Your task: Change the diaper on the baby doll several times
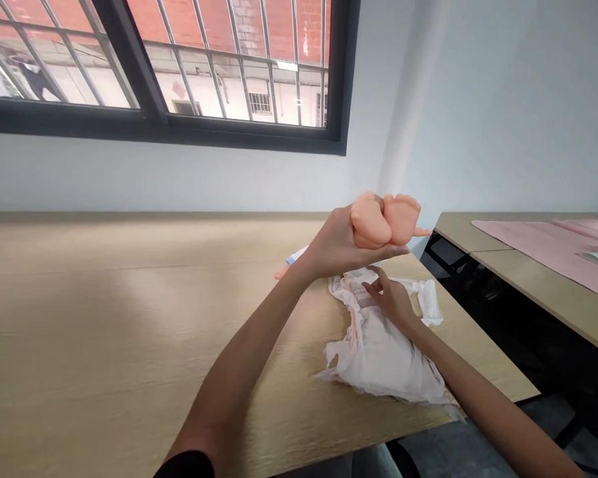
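My left hand (335, 240) is closed round the lower legs of a baby doll (401, 219) and holds them up above the table. The soles of both feet face me. Most of the doll's body is hidden behind my hand; a bit of white and blue cloth and a small doll hand show to the left of my wrist. Below, an unfolded white diaper (386, 355) with ruffled edges lies on the table. My right hand (393, 300) rests over its far part, fingers bent and apart. One white side tab of the diaper spreads out to the right.
The wooden table (104, 345) reaches to the wall under a barred window (239, 60). Its right edge borders a dark gap. Beyond that stands a second table (543, 285) with a pink mat (553, 249) and part of a person's hand at the far right.
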`<action>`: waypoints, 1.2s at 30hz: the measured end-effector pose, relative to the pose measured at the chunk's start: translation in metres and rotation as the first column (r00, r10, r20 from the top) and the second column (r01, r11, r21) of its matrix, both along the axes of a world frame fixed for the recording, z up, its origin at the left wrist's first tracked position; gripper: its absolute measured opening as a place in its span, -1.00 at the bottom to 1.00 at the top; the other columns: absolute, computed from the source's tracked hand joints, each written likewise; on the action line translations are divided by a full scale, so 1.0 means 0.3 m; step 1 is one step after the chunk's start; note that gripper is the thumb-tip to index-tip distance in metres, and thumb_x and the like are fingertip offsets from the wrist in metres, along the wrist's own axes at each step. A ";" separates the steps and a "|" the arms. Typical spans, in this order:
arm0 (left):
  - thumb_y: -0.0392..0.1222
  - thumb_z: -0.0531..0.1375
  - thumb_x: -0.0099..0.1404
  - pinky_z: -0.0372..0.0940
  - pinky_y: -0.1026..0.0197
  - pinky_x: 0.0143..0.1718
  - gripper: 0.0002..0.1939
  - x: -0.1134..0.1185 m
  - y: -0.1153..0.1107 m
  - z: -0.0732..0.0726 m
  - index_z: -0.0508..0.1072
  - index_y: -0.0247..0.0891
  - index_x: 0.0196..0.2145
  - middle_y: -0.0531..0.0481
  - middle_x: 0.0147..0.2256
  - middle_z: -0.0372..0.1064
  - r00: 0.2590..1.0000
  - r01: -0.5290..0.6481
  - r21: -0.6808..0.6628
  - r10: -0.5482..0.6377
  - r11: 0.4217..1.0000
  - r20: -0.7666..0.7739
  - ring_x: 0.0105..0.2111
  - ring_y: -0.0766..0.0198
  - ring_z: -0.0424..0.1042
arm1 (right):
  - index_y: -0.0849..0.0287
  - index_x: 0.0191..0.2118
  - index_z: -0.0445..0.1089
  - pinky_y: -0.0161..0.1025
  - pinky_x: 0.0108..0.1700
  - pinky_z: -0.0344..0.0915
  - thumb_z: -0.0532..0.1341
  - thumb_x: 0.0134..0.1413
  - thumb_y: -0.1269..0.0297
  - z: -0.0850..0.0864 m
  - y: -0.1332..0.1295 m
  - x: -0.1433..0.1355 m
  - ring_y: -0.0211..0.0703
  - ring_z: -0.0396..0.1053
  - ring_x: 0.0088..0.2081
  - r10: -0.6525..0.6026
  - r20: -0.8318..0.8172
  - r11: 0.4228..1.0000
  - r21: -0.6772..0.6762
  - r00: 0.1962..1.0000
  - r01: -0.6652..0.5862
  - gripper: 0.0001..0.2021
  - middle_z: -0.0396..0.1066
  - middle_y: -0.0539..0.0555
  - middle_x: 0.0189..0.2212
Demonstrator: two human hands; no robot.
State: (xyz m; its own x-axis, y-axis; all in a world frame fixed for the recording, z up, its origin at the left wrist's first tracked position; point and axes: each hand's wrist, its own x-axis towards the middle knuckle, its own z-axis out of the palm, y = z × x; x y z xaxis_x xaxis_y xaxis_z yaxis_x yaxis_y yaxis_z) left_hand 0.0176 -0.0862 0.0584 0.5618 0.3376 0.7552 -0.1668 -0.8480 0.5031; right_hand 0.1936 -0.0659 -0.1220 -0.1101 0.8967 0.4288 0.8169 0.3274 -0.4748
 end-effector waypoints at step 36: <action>-0.06 0.35 0.06 0.36 0.15 -0.33 -0.48 -0.009 0.010 -0.003 0.06 -0.24 -0.69 0.07 -0.57 0.16 0.987 -0.052 -0.043 0.058 0.998 0.152 -0.41 0.29 0.33 | 0.02 0.21 0.13 -0.11 -0.15 0.27 0.06 0.14 -0.12 -0.006 0.038 -0.111 0.08 0.33 -0.09 -0.124 0.292 0.983 0.167 0.948 0.077 -0.42 0.21 0.28 0.04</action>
State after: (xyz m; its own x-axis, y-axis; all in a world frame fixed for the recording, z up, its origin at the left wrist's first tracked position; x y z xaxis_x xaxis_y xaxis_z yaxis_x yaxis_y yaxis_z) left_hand 0.0149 -0.0833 0.0574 0.4202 0.3952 0.8169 -0.1986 -0.8383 0.5077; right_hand 0.1602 -0.0545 -0.1239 -0.1671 0.8369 0.5212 0.9460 0.2850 -0.1543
